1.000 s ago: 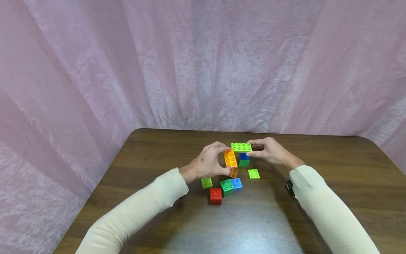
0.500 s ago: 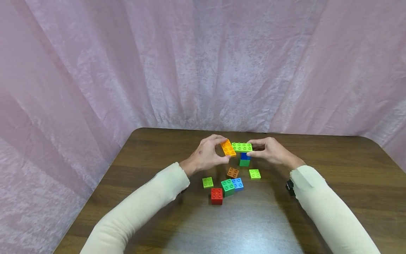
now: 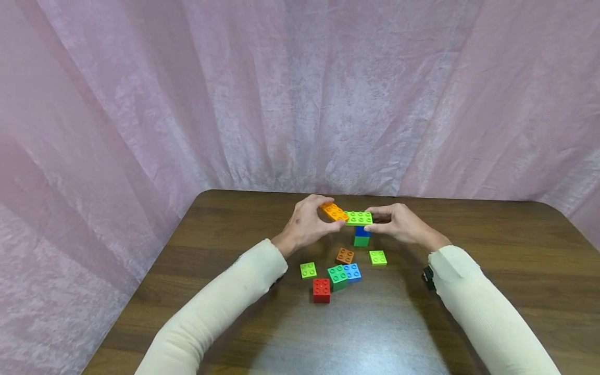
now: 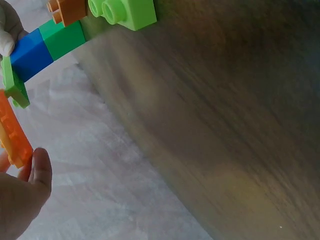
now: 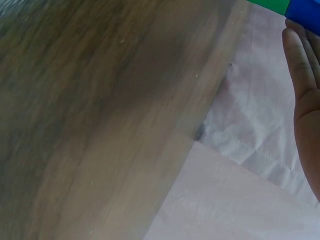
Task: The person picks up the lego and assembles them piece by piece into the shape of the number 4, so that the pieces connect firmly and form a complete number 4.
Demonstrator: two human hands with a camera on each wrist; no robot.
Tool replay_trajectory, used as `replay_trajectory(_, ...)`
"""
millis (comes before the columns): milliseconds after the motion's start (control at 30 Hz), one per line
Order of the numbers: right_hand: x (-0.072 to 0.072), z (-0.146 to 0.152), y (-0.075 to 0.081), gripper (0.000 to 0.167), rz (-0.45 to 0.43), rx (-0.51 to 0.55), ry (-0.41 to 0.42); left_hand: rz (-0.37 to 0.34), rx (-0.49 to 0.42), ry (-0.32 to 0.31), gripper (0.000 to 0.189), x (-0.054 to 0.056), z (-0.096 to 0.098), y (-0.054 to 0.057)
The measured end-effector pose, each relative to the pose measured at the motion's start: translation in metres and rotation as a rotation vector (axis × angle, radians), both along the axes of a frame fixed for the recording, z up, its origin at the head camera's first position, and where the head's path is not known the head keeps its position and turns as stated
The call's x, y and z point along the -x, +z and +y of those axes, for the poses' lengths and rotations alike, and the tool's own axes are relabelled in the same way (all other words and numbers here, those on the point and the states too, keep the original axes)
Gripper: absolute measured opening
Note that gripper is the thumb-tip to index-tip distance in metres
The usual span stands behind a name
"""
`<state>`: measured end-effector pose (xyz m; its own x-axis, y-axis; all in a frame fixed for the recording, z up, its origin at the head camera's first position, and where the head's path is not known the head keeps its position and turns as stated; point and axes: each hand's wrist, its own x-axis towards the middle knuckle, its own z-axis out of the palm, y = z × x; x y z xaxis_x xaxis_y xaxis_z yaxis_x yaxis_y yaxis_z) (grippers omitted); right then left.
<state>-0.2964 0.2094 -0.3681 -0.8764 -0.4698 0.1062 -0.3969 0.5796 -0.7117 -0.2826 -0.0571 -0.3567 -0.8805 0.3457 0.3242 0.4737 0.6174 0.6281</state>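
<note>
Past the red brick (image 3: pixel 321 291), here's the left hand (image 3: pixel 304 223), thumb and fingers pinching the orange brick (image 3: pixel 334 211) to its right; that long axis slants far-left to near-right, ending at the lime brick (image 3: pixel 360 218), crosswise atop the stack (image 3: pixel 362 234), whose upper right the right hand (image 3: pixel 399 225) grips.

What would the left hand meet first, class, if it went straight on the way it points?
Probably the long lime brick: the orange brick held in the left hand overlaps its left end in the head view, though whether they touch is unclear.
</note>
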Motion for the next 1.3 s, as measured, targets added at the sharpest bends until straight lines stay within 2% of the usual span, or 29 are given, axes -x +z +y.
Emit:
replay_trajectory(267, 0.0, -0.006, 0.0, 0.044, -0.022, 0.003, 0.011, -0.047, -0.036, 0.071, 0.062, 0.0, 0.002, -0.004)
replay_trajectory(400, 0.0, -0.007, 0.001, 0.045, -0.038, -0.003, 0.001, -0.037, -0.032, 0.084, 0.056, 0.003, 0.002, -0.005)
replay_trajectory(567, 0.0, -0.008, 0.001, 0.046, -0.022, -0.007, 0.002, -0.032, -0.049, 0.068, 0.05, 0.005, 0.0, -0.003)
replay_trajectory(733, 0.0, -0.007, 0.001, 0.046, -0.016, -0.006, 0.004, -0.086, -0.062, 0.033, 0.047, 0.007, -0.004, 0.001)
replay_trajectory(967, 0.0, -0.006, 0.002, 0.046, -0.013, -0.01, 0.01, -0.099, -0.019, -0.001, 0.043, 0.01, -0.008, 0.003)
replay_trajectory(1300, 0.001, -0.008, 0.002, 0.049, -0.031, -0.018, -0.001, -0.108, -0.062, -0.007, 0.04, 0.011, -0.011, 0.002)
